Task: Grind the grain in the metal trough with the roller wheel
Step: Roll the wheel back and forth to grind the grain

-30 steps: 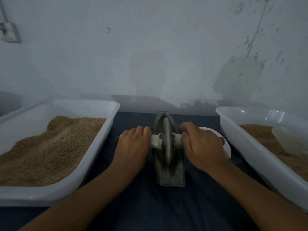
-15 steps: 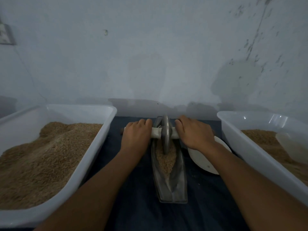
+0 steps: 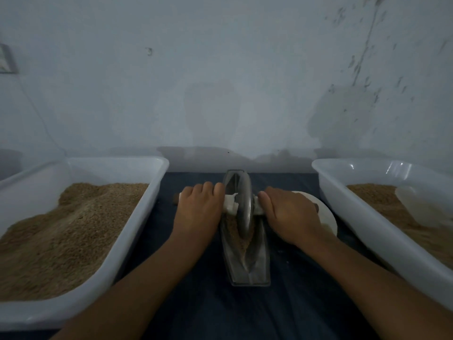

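Observation:
A narrow boat-shaped metal trough (image 3: 255,271) lies lengthwise on the dark cloth in the centre. A grey roller wheel (image 3: 244,204) stands upright in its far half, on an axle wrapped in white cloth. My left hand (image 3: 199,209) grips the axle left of the wheel and my right hand (image 3: 289,213) grips it on the right. Brown grain (image 3: 236,233) lies in the trough just in front of the wheel; the near end shows bare metal.
A white tub (image 3: 152,195) heaped with brown grain stands at the left. A second white tub (image 3: 348,207) at the right holds grain and a pale scoop (image 3: 421,204). A white round plate (image 3: 326,217) lies under my right hand. A grey wall rises close behind.
The wheel rolled from mid-trough to the far end, uncovering the grain, and has now come back a little toward me. Both hands kept their grip on the axle.

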Demonstrator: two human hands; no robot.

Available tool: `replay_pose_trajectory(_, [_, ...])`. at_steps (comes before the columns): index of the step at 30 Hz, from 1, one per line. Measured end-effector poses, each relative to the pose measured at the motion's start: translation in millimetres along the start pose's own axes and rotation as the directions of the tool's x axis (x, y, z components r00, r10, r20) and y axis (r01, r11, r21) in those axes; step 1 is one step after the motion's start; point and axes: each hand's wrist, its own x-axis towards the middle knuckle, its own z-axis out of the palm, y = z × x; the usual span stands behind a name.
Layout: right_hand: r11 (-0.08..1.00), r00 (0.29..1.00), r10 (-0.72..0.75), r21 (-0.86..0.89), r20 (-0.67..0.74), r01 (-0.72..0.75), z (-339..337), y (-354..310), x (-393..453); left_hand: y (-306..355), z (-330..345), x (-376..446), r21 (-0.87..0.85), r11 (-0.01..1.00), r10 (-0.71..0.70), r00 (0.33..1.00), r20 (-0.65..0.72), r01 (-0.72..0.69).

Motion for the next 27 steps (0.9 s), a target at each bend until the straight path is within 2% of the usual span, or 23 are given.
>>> replay_pose_trajectory(4, [0.998,0.979,-0.06,-0.043,-0.192,0.053,-7.5,-11.4,-21.1,-1.8,-13.7,-18.5,0.012,1.0,0.029,0.999,0.022,-0.029])
replay_pose_trajectory(8, [0.999,0.979,-0.053,0.001,-0.195,0.054,-17.9,-19.9,-38.9,-2.9,-26.8,-26.7,0.037,0.997,0.061,0.996,0.063,-0.064])
replay_pose_trajectory(12, [0.993,0.97,-0.005,0.11,-0.243,0.032,-27.9,-29.2,-48.7,-8.2,-29.9,-31.4,-0.044,0.997,0.058,0.996,0.067,-0.055])
replay_pose_trajectory(15, [0.988,0.981,0.039,0.157,-0.192,-0.009,-29.7,-29.8,-45.2,-8.7,-26.3,-28.3,-0.069,0.997,0.039,0.998,0.056,-0.035])
replay_pose_trajectory(19, [0.989,0.989,0.065,0.144,-0.13,-0.046,-20.4,-21.9,-25.7,-6.8,-14.4,-16.4,-0.061,0.998,0.019,0.999,0.036,-0.017])
replay_pose_trajectory(23, [0.992,0.996,0.092,0.081,-0.003,-0.092,-5.8,-10.0,-1.3,-5.9,0.4,-3.4,-0.024,1.0,-0.008,1.0,0.019,0.009])
replay_pose_trajectory(27, [0.991,0.99,0.095,0.089,0.1,-0.104,3.9,0.9,23.1,-4.7,10.3,15.1,0.012,0.998,-0.067,0.995,0.075,0.066])
